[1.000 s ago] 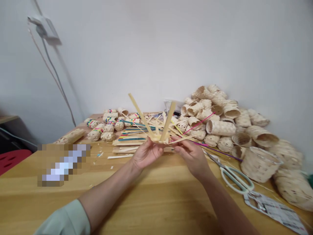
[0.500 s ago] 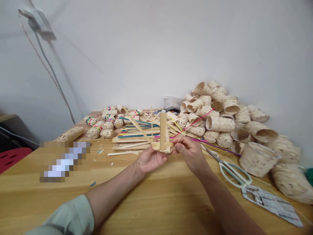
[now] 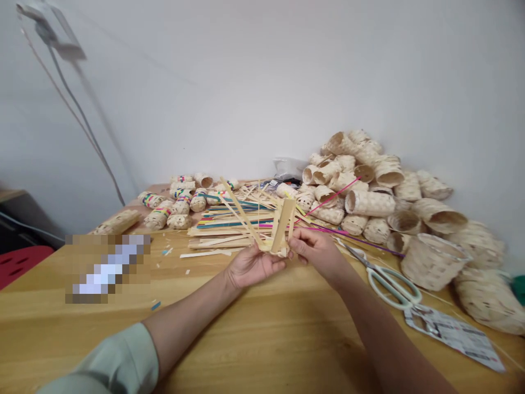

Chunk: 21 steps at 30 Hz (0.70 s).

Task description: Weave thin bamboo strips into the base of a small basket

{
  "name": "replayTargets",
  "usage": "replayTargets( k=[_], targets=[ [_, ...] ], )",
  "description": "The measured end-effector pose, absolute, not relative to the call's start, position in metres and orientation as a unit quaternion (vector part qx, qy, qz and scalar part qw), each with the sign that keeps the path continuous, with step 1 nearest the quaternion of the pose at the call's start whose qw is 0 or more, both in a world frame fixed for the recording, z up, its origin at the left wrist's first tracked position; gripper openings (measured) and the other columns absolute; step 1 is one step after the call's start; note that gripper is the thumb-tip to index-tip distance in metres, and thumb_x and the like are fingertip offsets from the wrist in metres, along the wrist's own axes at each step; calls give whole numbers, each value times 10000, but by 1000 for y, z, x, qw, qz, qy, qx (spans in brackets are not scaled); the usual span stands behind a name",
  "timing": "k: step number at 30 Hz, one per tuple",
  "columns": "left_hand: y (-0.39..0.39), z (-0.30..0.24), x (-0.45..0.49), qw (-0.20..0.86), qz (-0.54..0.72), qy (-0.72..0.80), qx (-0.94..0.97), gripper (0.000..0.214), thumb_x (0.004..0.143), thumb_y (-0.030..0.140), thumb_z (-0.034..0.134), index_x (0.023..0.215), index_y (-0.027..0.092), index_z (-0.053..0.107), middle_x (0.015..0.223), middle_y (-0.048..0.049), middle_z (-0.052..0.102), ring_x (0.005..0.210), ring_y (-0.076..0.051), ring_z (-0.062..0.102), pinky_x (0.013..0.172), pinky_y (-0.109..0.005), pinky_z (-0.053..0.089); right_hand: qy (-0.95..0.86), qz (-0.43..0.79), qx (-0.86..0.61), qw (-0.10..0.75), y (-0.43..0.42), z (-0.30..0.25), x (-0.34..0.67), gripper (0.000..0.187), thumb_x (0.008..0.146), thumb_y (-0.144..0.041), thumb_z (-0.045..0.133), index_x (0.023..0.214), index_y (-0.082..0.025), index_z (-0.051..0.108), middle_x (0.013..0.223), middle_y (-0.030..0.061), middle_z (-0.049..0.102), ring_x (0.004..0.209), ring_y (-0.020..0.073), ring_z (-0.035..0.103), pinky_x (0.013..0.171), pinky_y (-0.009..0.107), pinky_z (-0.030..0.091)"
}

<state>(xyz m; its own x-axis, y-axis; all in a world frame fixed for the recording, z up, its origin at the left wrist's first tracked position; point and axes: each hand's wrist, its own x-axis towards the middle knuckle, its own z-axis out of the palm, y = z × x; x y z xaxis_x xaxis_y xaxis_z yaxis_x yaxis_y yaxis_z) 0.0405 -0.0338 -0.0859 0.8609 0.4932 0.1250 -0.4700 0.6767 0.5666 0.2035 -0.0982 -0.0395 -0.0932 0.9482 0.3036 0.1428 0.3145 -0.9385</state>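
Note:
Between my hands, above the table, is a small partly woven bamboo basket (image 3: 283,227), its pale strips standing up and fanning out from a low base. My left hand (image 3: 255,266) cups the base from the left and below, palm up, fingers curled under it. On the right side, my right hand (image 3: 314,249) pinches the basket's edge between thumb and fingers. Exactly which strip the right fingertips grip is too small to tell. Behind the basket lies a pile of flat bamboo strips (image 3: 221,230), mostly pale, some blue, pink and purple.
Finished woven baskets (image 3: 371,205) are heaped at the right against the wall. Smaller ones with coloured bands (image 3: 182,202) lie at the back left. Green-handled scissors (image 3: 394,287) and a printed packet (image 3: 459,336) rest at the right. A blurred-out object (image 3: 109,268) lies at the left.
The basket has turned and tilted in my hands: its wide upright strip now leans to the right. My right hand has shifted slightly along its edge; the left still supports it from below.

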Motion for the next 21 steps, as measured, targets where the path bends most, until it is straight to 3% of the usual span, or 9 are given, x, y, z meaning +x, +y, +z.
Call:
replayTargets(
  k=[3, 6, 10, 14, 18, 21],
  targets=[
    [-33, -86, 42, 909, 289, 31, 299, 480, 626, 213, 797, 1063, 113, 625, 984, -80, 703, 895, -197, 654, 752, -256, 507, -541, 412, -436, 590, -94, -43, 199, 285, 689, -407, 710, 805, -203, 550, 597, -50, 580, 483, 85, 492, 420, 189, 357],
    [-31, -87, 43, 903, 302, 40, 304, 487, 621, 244, 807, 1057, 117, 629, 1011, -89, 697, 919, -207, 651, 756, -262, 509, -511, 376, -447, 631, -93, -46, 195, 283, 657, -388, 730, 770, -194, 559, 590, -39, 581, 516, 103, 536, 462, 207, 419],
    [-26, -86, 45, 883, 335, 45, 325, 463, 636, 258, 802, 1045, 120, 633, 1051, -92, 687, 961, -210, 644, 809, -279, 509, -555, 246, -501, 617, -95, -48, 194, 167, 743, -346, 637, 774, -183, 659, 723, 19, 643, 597, 124, 571, 579, 258, 483],
    [-18, -79, 45, 844, 395, 75, 356, 302, 652, 253, 791, 885, 138, 637, 980, -69, 701, 922, -193, 654, 808, -300, 511, -610, 150, -504, 592, -93, -51, 196, 181, 770, -291, 581, 879, -210, 701, 943, 53, 667, 876, 187, 611, 767, 313, 502],
    [-12, -72, 44, 796, 447, 124, 390, 261, 623, 268, 804, 763, 139, 625, 877, -43, 700, 850, -172, 655, 756, -281, 511, -589, 262, -492, 586, -86, -58, 197, 357, 725, -371, 655, 1050, -223, 659, 1056, 55, 651, 951, 212, 617, 817, 347, 514],
    [-13, -71, 48, 764, 463, 138, 428, 258, 600, 291, 810, 734, 138, 650, 813, -25, 673, 775, -149, 633, 740, -293, 509, -535, 344, -468, 613, -82, -64, 196, 374, 751, -473, 637, 1025, -218, 633, 1018, 48, 670, 928, 209, 628, 854, 372, 508]
  ],
)
